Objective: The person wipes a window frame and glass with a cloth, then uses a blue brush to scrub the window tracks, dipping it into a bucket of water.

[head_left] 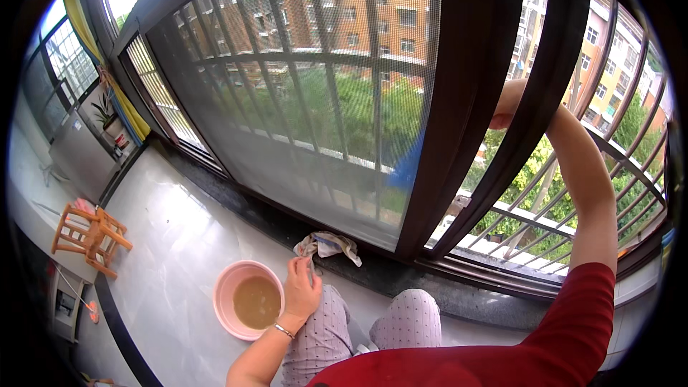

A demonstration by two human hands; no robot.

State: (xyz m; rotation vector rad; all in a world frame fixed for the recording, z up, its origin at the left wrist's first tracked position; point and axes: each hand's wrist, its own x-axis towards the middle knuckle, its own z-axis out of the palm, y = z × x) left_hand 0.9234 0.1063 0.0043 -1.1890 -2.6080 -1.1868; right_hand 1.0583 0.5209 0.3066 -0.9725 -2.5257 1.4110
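Observation:
My left hand [302,291] rests by my left knee with its fingers loosely apart, and its fingertips come close to a crumpled cloth rag [329,247]. Whether they touch the rag I cannot tell. The rag lies on the black stone ledge [371,274] under the window. Just left of that hand stands a pink plastic basin [221,301] holding murky brownish water [257,301]. My right arm reaches through the opening and bends around a dark sash frame [529,113]. Part of my right hand [505,110] shows through the narrow gap behind it; the fingers are mostly hidden.
A mesh screen panel [322,118] fills the window's middle. Metal security bars [543,220] stand outside. The window track [484,277] runs beside my knees. On the pale floor [166,258] are a wooden chair [99,236] and, farther back, a potted plant [111,123].

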